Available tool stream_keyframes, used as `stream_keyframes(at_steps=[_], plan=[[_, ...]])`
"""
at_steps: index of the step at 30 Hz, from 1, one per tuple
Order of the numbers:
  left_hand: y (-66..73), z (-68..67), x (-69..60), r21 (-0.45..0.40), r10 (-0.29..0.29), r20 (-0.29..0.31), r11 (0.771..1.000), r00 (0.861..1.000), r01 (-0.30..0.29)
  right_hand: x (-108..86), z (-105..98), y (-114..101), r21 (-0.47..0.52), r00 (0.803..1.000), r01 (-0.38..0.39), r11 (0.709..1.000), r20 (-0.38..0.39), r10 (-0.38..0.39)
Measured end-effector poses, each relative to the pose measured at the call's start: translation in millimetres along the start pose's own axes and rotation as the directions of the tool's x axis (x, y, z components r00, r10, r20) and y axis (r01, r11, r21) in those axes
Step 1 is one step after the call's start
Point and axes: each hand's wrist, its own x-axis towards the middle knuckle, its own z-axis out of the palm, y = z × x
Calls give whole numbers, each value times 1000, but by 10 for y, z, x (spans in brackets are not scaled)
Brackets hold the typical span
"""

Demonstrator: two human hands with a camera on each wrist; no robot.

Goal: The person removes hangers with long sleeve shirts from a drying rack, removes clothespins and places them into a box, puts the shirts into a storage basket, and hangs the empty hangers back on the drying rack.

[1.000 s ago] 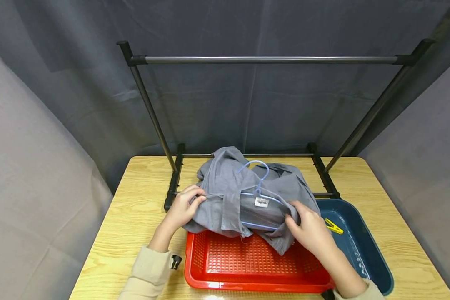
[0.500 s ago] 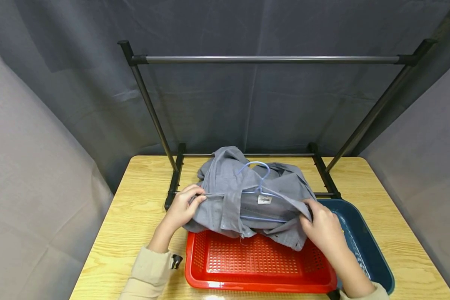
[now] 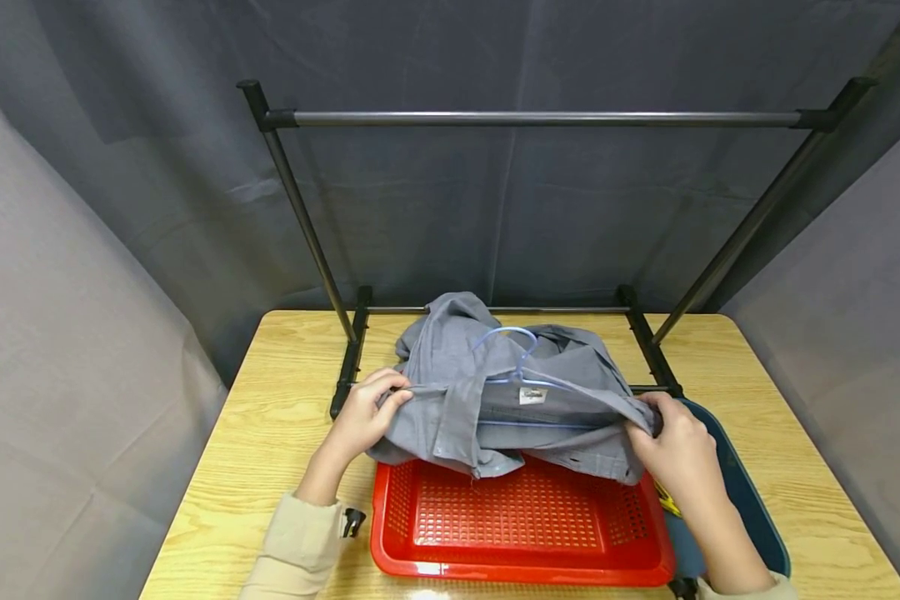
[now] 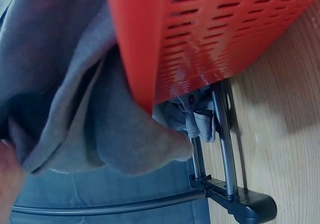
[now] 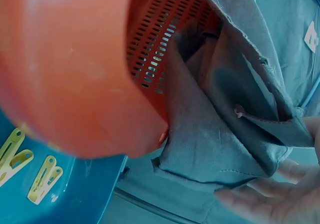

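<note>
A grey shirt (image 3: 457, 358) lies bunched over the back part of a red basket (image 3: 521, 573). Inside its neck area sits a light-blue clothes hanger (image 3: 534, 340), hook upward, with a white label (image 3: 532, 396) just below the hook. My left hand (image 3: 363, 417) pinches the shirt's edge at the left between thumb and fingers. At the right, my right hand (image 3: 678, 446) grips the opposite front edge and keeps it spread over the hanger. The right wrist view shows the cloth's hem (image 5: 225, 174) by the fingers. The hanger's ends are covered by cloth.
A black and metal rack (image 3: 540, 119) stands behind, its base bars partly under the shirt. To the right is a blue tray (image 3: 757, 492); the right wrist view shows yellow clothespins (image 5: 45, 180) in it. Grey curtains (image 3: 450, 225) enclose the wooden table (image 3: 270, 417).
My right hand has moved right, drawing the shirt's front edge outward, so the cloth is stretched wider and covers more of the hanger's right side. My left hand stays in place.
</note>
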Motion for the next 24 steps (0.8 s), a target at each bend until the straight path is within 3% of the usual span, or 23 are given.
stream_keyframes(at_steps=[3, 10, 21, 24], plan=[[53, -12, 20, -2, -9, -2, 1000, 1000, 9, 4, -16, 6, 5, 1000, -7, 1000, -3, 7], [331, -108, 107, -6, -9, 4, 1000, 1000, 9, 0, -29, 14, 15, 1000, -15, 1000, -9, 15], [300, -108, 125, -38, -2, -33, 999, 999, 1, -8, -96, 7, 34, 1000, -13, 999, 28, 12], [172, -60, 99, -47, 4, -47, 999, 999, -7, -11, -108, -3, 37, 1000, -4, 999, 18, 4]])
